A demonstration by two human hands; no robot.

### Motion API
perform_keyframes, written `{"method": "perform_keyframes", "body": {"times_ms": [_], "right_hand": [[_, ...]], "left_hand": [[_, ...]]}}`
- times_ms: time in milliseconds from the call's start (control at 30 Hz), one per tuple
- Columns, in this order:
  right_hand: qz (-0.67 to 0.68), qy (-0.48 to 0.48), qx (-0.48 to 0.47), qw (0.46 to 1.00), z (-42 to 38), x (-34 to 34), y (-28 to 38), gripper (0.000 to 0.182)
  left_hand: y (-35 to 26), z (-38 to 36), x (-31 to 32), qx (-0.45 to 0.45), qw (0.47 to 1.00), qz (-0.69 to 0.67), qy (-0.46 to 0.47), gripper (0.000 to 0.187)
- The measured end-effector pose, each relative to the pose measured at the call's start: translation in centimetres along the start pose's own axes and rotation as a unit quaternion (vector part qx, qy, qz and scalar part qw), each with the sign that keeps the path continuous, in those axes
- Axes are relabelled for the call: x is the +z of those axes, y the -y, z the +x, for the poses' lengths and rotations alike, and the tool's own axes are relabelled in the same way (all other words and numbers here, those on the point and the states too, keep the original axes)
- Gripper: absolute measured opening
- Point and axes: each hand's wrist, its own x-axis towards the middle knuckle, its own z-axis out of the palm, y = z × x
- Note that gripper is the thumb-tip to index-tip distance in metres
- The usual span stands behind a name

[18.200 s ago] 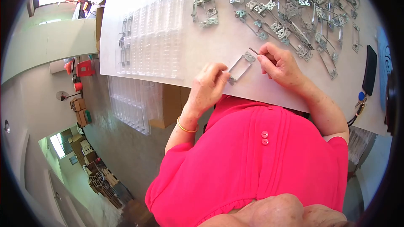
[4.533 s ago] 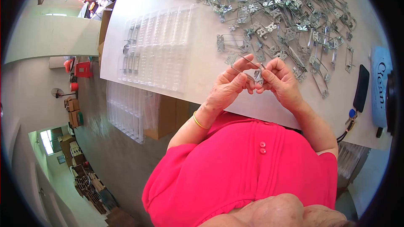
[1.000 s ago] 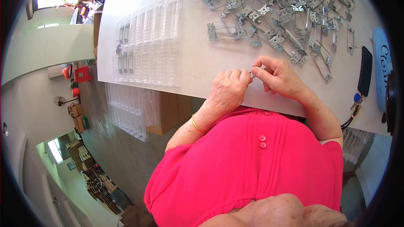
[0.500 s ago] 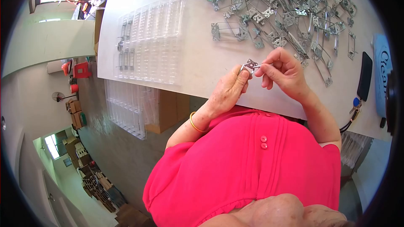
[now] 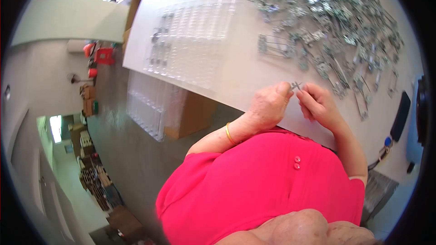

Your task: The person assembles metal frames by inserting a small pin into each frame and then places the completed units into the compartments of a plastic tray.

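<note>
Both hands meet over the front edge of the white table (image 5: 245, 91). My left hand (image 5: 271, 105), with a yellow bangle at its wrist, is closed on a small metal part (image 5: 295, 85). My right hand (image 5: 319, 104) pinches the other side of the same part, which looks blurred. Beyond the hands spreads a large pile of metal brackets (image 5: 336, 22). One bracket with long rods (image 5: 275, 46) lies apart at the pile's left side.
Clear plastic trays (image 5: 195, 41) lie on the table's left, with metal parts in the left end. More trays (image 5: 146, 109) and a cardboard box (image 5: 193, 113) stand below the edge. A black phone (image 5: 400, 117) and keys (image 5: 385, 150) lie at the right.
The view has shifted, so the table contents appear lower and further right. My hands have drawn closer together around the metal part, and my left hand's back is turned up more.
</note>
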Motion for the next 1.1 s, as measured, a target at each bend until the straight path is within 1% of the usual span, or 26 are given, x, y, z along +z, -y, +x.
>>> {"method": "perform_keyframes", "body": {"times_ms": [33,67,100,133,167,200,233,267,333,367,467,500,533,567,600,667,700,767,800,867,900,933,1000,1100], "right_hand": [[-0.003,0.017,-0.010,1.000,0.0,0.0,0.3,0.024],[-0.002,0.024,0.006,1.000,-0.2,0.0,0.4,0.023],[-0.003,0.027,0.023,0.999,-0.3,0.0,0.3,0.023],[-0.006,0.037,0.017,0.999,-0.3,0.1,-0.7,0.023],[-0.004,-0.031,-0.062,0.998,-0.1,0.3,-2.2,0.022],[0.000,-0.099,-0.140,0.985,0.3,0.5,-2.9,0.021],[-0.020,-0.133,-0.235,0.963,0.7,0.8,-2.7,0.019],[-0.022,-0.128,-0.238,0.962,0.9,0.8,-2.5,0.019],[0.076,-0.098,-0.222,0.967,0.9,0.5,-2.5,0.017],[0.077,-0.078,-0.204,0.973,0.8,0.4,-2.6,0.015],[0.035,-0.054,-0.205,0.977,1.0,0.5,-3.5,0.013],[0.042,-0.053,-0.202,0.977,1.0,0.5,-3.4,0.011],[0.041,-0.053,-0.203,0.977,1.0,0.6,-3.2,0.011],[0.054,-0.059,-0.224,0.971,1.1,0.8,-3.2,0.011],[0.067,-0.066,-0.245,0.965,1.1,0.9,-3.1,0.010],[0.055,-0.067,-0.248,0.965,1.3,1.0,-3.5,0.010],[0.043,-0.068,-0.251,0.965,1.3,0.9,-3.6,0.010],[0.030,-0.093,-0.242,0.965,1.3,1.0,-3.3,0.010],[0.016,-0.110,-0.240,0.965,1.4,0.8,-3.1,0.010],[0.004,-0.127,-0.231,0.965,1.4,0.4,-3.3,0.010],[0.017,-0.124,-0.213,0.969,1.4,0.4,-3.4,0.010],[0.031,-0.119,-0.196,0.973,1.4,0.3,-3.4,0.010],[0.029,-0.125,-0.203,0.971,1.4,0.4,-3.7,0.011],[0.019,-0.117,-0.202,0.972,1.5,0.4,-3.8,0.012]], "left_hand": [[0.2,0.1,-0.2,-0.003,1.000,-0.007,-0.014,0.011],[0.4,0.2,-0.5,-0.005,1.000,-0.016,-0.026,0.012],[0.6,0.2,-0.8,-0.027,0.999,-0.009,-0.022,0.015],[0.7,0.2,-0.8,-0.030,0.999,-0.001,-0.030,0.015],[0.7,0.0,-0.7,-0.031,0.999,-0.014,-0.013,0.016],[0.7,-0.2,-0.7,-0.031,0.999,-0.027,0.005,0.017],[0.4,-0.3,-0.8,-0.023,0.999,-0.008,0.038,0.020],[0.2,-0.5,-0.8,-0.024,0.999,-0.006,0.033,0.020],[-0.1,-0.5,-0.7,0.015,0.997,-0.019,0.079,0.021],[-0.2,-0.4,-0.9,-0.003,0.993,-0.001,0.114,0.023],[0.1,-0.4,-0.9,0.009,0.996,-0.013,0.089,0.022],[0.1,-0.3,-1.1,0.009,0.996,-0.012,0.088,0.022],[0.1,-0.3,-1.3,0.003,0.996,-0.045,0.074,0.023],[0.1,-0.3,-1.6,-0.004,0.995,-0.079,0.062,0.024],[0.2,-0.3,-1.7,-0.003,0.995,-0.079,0.063,0.024],[0.4,-0.3,-1.9,-0.011,0.994,-0.105,0.040,0.029],[0.6,-0.2,-2.2,-0.011,0.993,-0.109,0.047,0.029],[1.1,-0.1,-2.8,-0.003,0.999,0.014,0.041,0.035],[1.2,0.0,-3.0,-0.001,0.999,0.004,0.048,0.035],[1.2,0.1,-3.4,0.003,0.997,0.081,-0.002,0.037],[1.5,-0.2,-3.2,0.000,0.995,0.101,-0.006,0.039],[1.8,-0.4,-2.8,0.001,0.995,0.095,-0.001,0.039],[2.1,-0.6,-2.4,0.009,0.992,0.129,-0.006,0.041],[2.1,-0.5,-2.3,0.012,0.992,0.126,0.008,0.042]]}}
